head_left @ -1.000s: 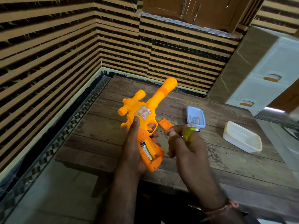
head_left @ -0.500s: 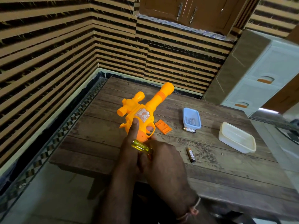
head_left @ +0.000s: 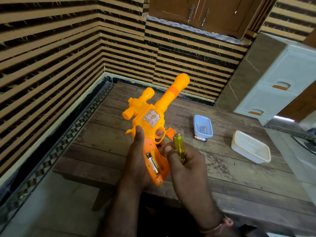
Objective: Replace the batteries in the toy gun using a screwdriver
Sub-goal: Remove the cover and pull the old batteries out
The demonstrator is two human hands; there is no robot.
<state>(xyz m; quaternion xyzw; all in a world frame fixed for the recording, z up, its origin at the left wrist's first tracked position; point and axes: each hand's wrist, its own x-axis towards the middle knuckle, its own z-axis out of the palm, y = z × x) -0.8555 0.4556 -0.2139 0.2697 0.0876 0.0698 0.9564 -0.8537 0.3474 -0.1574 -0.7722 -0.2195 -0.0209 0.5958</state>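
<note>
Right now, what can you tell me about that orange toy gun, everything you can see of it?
The toy gun looks like glossy orange plastic, with a long flared barrel pointing up and away, a scope-like part on top and a worn sticker on its side. The left hand grips its darker orange handle above the table. The handle's compartment is uncovered and shows one battery seated inside. The right hand, holding a yellow screwdriver, is beside the handle.

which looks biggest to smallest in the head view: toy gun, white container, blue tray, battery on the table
1. toy gun, though nearest the camera
2. white container
3. blue tray
4. battery
</note>
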